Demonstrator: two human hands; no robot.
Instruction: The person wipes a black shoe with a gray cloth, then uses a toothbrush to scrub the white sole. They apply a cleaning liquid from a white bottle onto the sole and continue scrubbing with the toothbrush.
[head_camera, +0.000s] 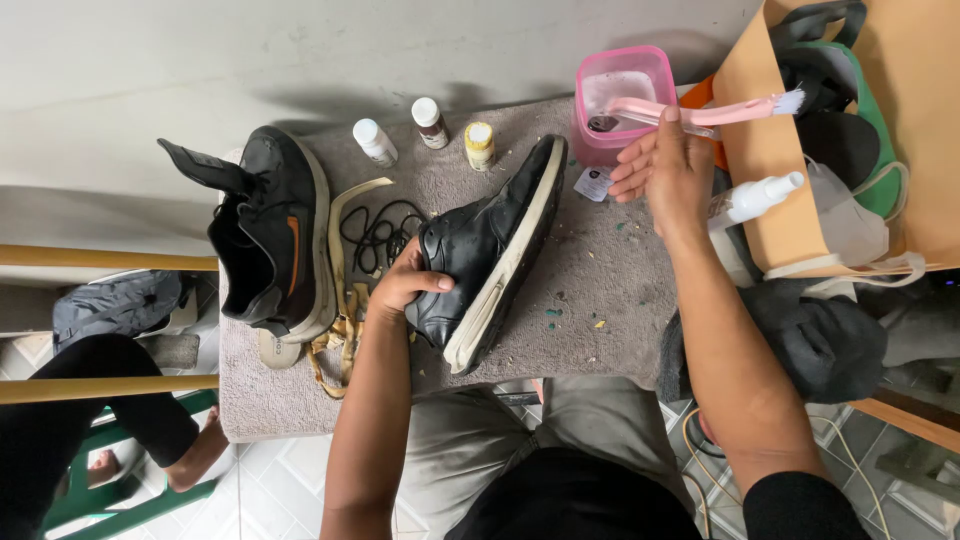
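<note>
our left hand (405, 283) grips a black shoe (490, 250) tipped on its side on the grey mat (610, 270), thumb over the upper and fingers curled round it, pale sole facing right. our right hand (668, 170) pinches a pink brush (715, 110) at the handle, fingers loosely spread, beside the pink tub (620, 90). left of the shoe lie laces (375, 230) and a second shoe (275, 235); three small bottles (430, 122) stand behind, a paper bag (770, 150) right.

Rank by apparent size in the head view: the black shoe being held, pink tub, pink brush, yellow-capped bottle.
1. black shoe, held by the left hand
2. pink tub
3. pink brush, in the right hand; longer than the tub but thinner, so this order is unsure
4. yellow-capped bottle
</note>
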